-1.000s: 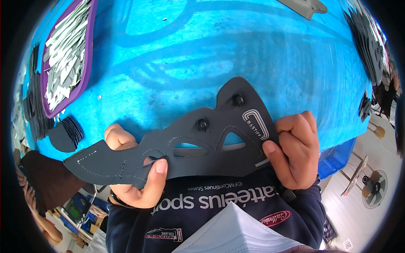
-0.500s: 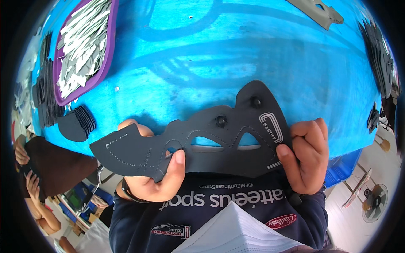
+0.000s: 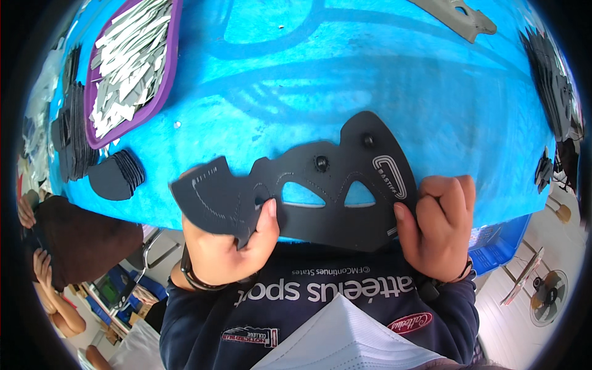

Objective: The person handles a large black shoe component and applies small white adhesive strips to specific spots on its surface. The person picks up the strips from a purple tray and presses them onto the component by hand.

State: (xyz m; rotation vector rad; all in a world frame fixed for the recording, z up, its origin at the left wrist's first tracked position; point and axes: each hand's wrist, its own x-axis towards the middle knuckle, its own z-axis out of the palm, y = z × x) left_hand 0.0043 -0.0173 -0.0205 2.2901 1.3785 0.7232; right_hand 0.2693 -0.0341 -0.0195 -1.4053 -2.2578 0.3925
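Note:
A black stitched panel (image 3: 308, 223), thin and flat like a shoe upper piece, spans between my two hands above the near edge of the blue table. It has two rounded triangular cut-outs, two round dark knobs near its far edge and a pale printed mark at the right. My left hand (image 3: 231, 253) grips the left part, thumb on top and the other fingers hidden beneath; that end bends upward. At the right edge, my right hand (image 3: 438, 231) pinches the panel between thumb and curled fingers.
A purple tray (image 3: 172, 61) of white and grey strips stands far left. Stacks of black pieces (image 3: 75, 135) and rounded black pieces (image 3: 117, 176) lie beside it. More black pieces (image 3: 549, 83) lie at right, a grey piece (image 3: 456, 18) at the far side. Another person's hand (image 3: 42, 265) shows at left.
The panel's left end has bent up and inward, and my left hand has turned with it. The right end has shifted slightly left and away from me, still in my right hand.

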